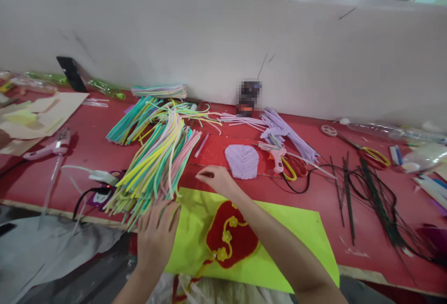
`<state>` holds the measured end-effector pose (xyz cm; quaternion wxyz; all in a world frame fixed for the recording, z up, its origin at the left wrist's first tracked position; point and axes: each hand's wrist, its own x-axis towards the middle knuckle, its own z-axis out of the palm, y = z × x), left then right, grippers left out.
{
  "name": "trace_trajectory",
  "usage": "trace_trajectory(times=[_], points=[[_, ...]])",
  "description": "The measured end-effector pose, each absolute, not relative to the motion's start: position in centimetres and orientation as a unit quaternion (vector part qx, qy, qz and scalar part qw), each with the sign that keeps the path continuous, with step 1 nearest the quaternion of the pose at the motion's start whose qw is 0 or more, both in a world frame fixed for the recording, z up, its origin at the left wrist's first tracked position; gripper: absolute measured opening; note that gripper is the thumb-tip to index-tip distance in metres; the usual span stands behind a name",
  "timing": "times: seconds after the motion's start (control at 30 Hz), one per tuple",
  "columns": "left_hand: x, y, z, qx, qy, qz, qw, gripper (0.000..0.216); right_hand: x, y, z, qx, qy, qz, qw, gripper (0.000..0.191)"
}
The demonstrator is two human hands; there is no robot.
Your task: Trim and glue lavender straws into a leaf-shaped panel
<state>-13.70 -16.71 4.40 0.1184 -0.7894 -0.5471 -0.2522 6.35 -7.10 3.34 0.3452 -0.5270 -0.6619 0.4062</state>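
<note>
My left hand (157, 222) lies with its fingers spread over the near ends of a large bundle of pastel pipe cleaners (157, 155), beside a yellow-green sheet (293, 229). Over the red tabletop, my right hand (218, 179) is loosely curved, with a gap between thumb and fingers and nothing visible in it. Just right of that hand lies a lilac leaf-like panel (242, 161) made of pipe cleaners. A red fuzzy piece with yellow flowers and a curling yellow stem (223, 236) rests on the sheet, partly hidden by my right forearm.
A pink glue gun (277, 157) and scissors (289, 169) lie right of the panel, below lilac pipe cleaners (288, 134). More scissors (373, 155) and dark green wires (380, 206) are farther right. Leftward are another glue gun (61, 145) and a power strip (101, 197). A white partition (209, 38) stands behind.
</note>
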Motion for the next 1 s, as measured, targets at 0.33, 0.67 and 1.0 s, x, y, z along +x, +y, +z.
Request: trace_trajectory(times=[0.33,0.67,1.0], points=[[-14.0,-15.4,4.3,-0.743,-0.658,-0.054,0.112,0.038,0.0,-6.7,1.2,-0.503,-0.709,0.445,0.217,0.018],[-14.8,-14.2,6.4,-0.736,-0.668,-0.098,-0.049,0.039,1.4,-7.6,0.9,-0.47,-0.711,0.461,0.249,0.033],[-15.3,-13.8,7.2,-0.735,-0.655,-0.17,-0.047,0.036,0.9,-8.0,1.4,-0.466,-0.729,0.448,0.225,0.016]])
